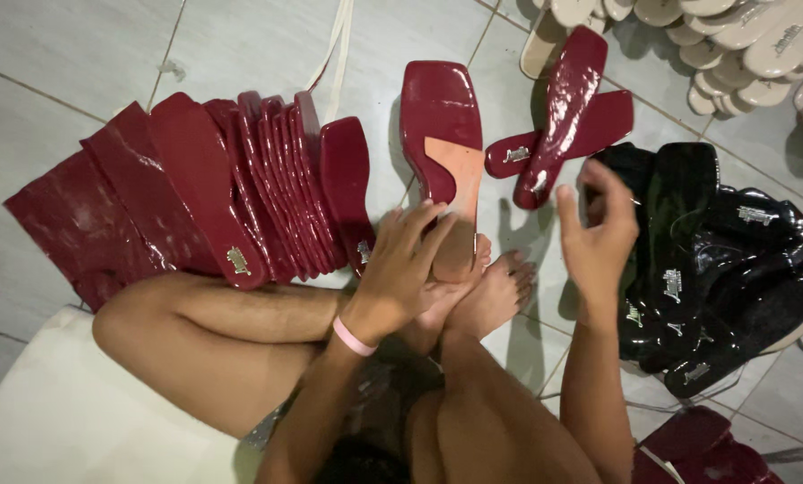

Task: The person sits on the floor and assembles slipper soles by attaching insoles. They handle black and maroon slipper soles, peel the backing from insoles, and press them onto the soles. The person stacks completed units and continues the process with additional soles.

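- The floor (69,45) is made of big grey tiles with dark lines between them.
- I sit low on a white cushion (52,421) with my legs folded and my bare feet (486,291) out in front.
- My left hand (401,269) rests on the tan end of a red sole (442,152). My fingers lie flat and spread on it, not closed around it, so this grip is loose.
- The red sole lies flat on the floor just past my toes. Its shiny red end points away from me and its tan end touches my feet.
- My right hand (598,237) is up in the air, near the sole but not touching it. Its fingers are half curled and it holds nothing, so this grip is let go.
- To my left is a row of red soles (267,179), standing on their edges and leaning on each other. Next to them lie red sheets (78,220), shiny and flat.
- Just past my right hand are two red straps (558,121), one lying across the other like a cross.
- To my right is a heap of black pieces (715,278), shiny, with small silver tags.
- At the far top right is a pile of cream soles (751,45).
- More red pieces (697,444) lie by my right arm, at the bottom edge.
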